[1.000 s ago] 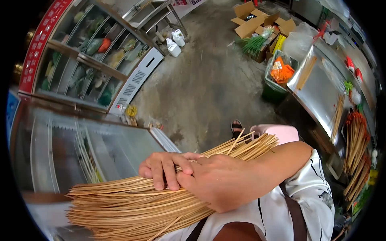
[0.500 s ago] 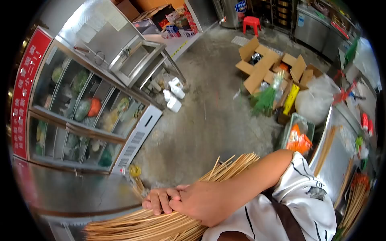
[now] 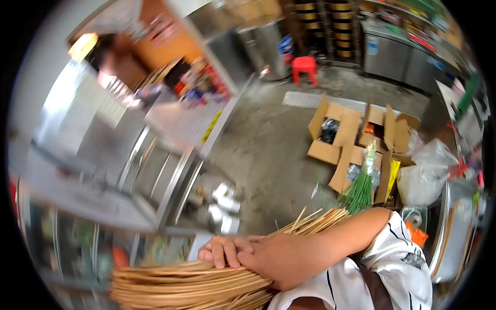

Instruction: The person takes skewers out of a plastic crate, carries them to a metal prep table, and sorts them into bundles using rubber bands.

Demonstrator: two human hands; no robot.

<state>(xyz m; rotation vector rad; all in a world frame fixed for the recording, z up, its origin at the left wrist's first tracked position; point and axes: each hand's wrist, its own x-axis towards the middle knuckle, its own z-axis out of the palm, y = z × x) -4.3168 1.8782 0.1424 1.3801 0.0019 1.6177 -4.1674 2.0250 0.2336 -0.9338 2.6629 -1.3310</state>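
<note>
A thick bundle of thin bamboo sticks (image 3: 181, 284) lies across the front of my body, its ends pointing left and up to the right. My right hand (image 3: 274, 258) is closed over the middle of the bundle, with the forearm crossing from the right. Beside it, the bent fingers of my left hand (image 3: 222, 251) wrap over the sticks and meet the right hand. The left arm is hidden behind the bundle.
Open cardboard boxes (image 3: 320, 139) and green stalks (image 3: 361, 191) stand on the floor at right, near a white plastic bag (image 3: 423, 181). White bottles (image 3: 225, 199) stand beside a steel sink (image 3: 155, 173). A red stool (image 3: 304, 70) is farther back. A blurred person (image 3: 111, 62) appears upper left.
My view has swung left and up, so the glass-door fridge drops to the lower left and the doorway room shows more. Both hands keep their hold on the sticks.
</note>
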